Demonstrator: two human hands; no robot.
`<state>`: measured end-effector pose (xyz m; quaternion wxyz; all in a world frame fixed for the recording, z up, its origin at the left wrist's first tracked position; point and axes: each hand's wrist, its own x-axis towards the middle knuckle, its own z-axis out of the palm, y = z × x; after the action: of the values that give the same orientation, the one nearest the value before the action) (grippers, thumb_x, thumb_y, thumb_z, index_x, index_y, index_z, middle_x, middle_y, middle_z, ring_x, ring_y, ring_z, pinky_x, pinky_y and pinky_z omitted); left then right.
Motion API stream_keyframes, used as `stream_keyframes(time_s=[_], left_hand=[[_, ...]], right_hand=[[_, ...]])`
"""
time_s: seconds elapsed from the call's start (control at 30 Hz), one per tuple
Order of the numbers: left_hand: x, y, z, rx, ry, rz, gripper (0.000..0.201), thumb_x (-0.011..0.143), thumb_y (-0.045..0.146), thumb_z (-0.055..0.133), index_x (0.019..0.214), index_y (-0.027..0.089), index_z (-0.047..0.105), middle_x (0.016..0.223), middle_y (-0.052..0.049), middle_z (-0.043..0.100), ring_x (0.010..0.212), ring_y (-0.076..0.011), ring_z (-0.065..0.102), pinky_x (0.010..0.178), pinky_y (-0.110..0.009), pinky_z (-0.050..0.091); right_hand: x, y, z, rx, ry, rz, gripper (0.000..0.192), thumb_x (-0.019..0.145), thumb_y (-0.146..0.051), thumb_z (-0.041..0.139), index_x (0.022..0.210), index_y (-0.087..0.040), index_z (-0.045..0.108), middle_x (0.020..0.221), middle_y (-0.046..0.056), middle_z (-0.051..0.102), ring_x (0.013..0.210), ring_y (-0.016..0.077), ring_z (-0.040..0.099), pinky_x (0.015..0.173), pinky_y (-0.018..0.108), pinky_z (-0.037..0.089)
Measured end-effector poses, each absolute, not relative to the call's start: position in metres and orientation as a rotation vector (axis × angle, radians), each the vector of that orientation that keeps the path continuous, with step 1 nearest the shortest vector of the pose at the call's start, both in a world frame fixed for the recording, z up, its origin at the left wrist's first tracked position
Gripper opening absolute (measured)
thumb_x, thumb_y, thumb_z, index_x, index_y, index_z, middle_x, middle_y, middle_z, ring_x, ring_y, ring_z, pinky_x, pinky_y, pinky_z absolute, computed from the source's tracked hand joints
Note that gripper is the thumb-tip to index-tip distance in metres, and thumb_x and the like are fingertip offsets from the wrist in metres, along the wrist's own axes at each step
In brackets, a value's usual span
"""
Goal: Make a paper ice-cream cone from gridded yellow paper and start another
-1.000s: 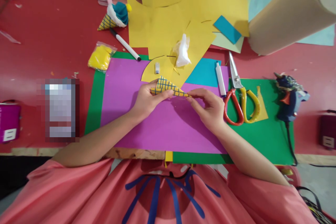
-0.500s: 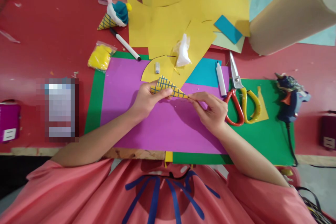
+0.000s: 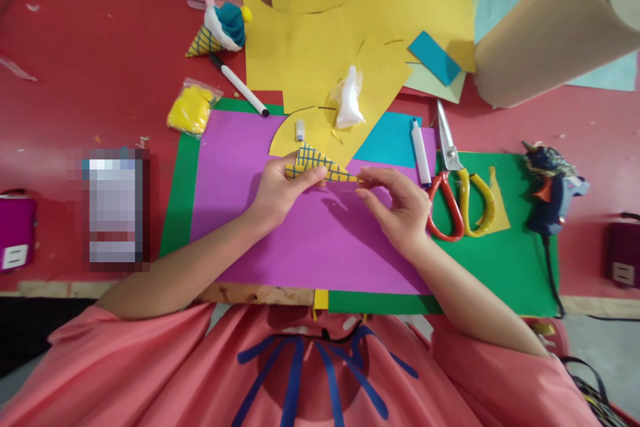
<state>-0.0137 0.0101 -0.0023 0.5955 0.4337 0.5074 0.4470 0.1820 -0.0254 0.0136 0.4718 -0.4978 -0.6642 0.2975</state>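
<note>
A yellow paper cone with a dark grid pattern (image 3: 313, 159) is pinched in my left hand (image 3: 275, 193), thumb on top, its point toward the right. My right hand (image 3: 400, 203) is at the tip of the cone, with thumb and forefinger parted. The forefinger meets or nearly meets the tip; I cannot tell which. Under both hands lies a purple sheet (image 3: 300, 247). Just beyond the cone is a curved yellow paper piece (image 3: 285, 137) with a small whitish piece (image 3: 300, 129) on it.
Red-and-yellow-handled scissors (image 3: 447, 167) and a white marker (image 3: 421, 152) lie right of my right hand, with a glue gun (image 3: 553, 197) farther right. A bag of yellow clay (image 3: 193, 109), a white bag (image 3: 350, 99) and a finished ice-cream cone (image 3: 203, 41) lie beyond. A phone (image 3: 115, 207) is left.
My right thumb has come away from the forefinger at the cone's tip, loosening the pinch. My left hand keeps its hold, the cone shifting very slightly left.
</note>
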Motion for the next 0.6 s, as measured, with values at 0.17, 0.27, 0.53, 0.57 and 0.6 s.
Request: stream_keyframes(time_s=[0.17,0.27,0.53,0.57,0.6], left_hand=[[-0.013,0.008,0.003,1.077,1.206,0.975,0.026,0.071,0.041,0.077,0.078,0.017,0.071,0.075,-0.001,0.073,0.065,-0.0138,0.068,0.063,-0.025,0.058],[-0.014,0.009,0.002,1.059,1.183,0.977,0.026,0.072,0.042,0.076,0.075,0.017,0.071,0.074,-0.002,0.073,0.065,-0.0135,0.068,0.063,-0.025,0.058],[-0.015,0.013,-0.002,1.114,1.137,0.994,0.029,0.079,0.046,0.069,0.084,0.017,0.072,0.084,-0.004,0.073,0.078,-0.0167,0.069,0.075,-0.029,0.057],[-0.015,0.013,0.0,1.198,1.135,0.977,0.029,0.081,0.046,0.068,0.085,0.018,0.073,0.086,-0.004,0.073,0.082,-0.0171,0.069,0.078,-0.029,0.056],[-0.015,0.013,0.002,1.296,1.129,0.956,0.026,0.082,0.044,0.067,0.086,0.018,0.073,0.088,-0.004,0.072,0.086,-0.0167,0.068,0.081,-0.028,0.055]], right_hand=[[0.183,-0.026,0.016,-1.23,-1.73,0.596,0.013,0.087,-0.013,0.061,0.089,-0.024,0.068,0.084,0.0,0.075,0.078,0.0146,0.07,0.071,0.028,0.057],[0.185,-0.025,0.015,-1.227,-1.773,0.542,0.011,0.088,-0.016,0.059,0.089,-0.024,0.067,0.082,0.001,0.074,0.075,0.0152,0.069,0.069,0.029,0.056],[0.193,-0.019,0.014,-1.347,-1.493,0.866,0.037,0.097,-0.032,0.047,0.065,-0.019,0.058,0.057,-0.002,0.06,0.054,0.0101,0.058,0.056,0.024,0.047],[0.193,-0.018,0.013,-1.347,-1.468,0.891,0.042,0.098,-0.033,0.045,0.06,-0.019,0.057,0.055,-0.002,0.058,0.053,0.0101,0.058,0.055,0.024,0.047],[0.193,-0.018,0.013,-1.345,-1.453,0.9,0.042,0.098,-0.034,0.045,0.061,-0.019,0.058,0.057,-0.001,0.059,0.056,0.0108,0.059,0.058,0.025,0.048]])
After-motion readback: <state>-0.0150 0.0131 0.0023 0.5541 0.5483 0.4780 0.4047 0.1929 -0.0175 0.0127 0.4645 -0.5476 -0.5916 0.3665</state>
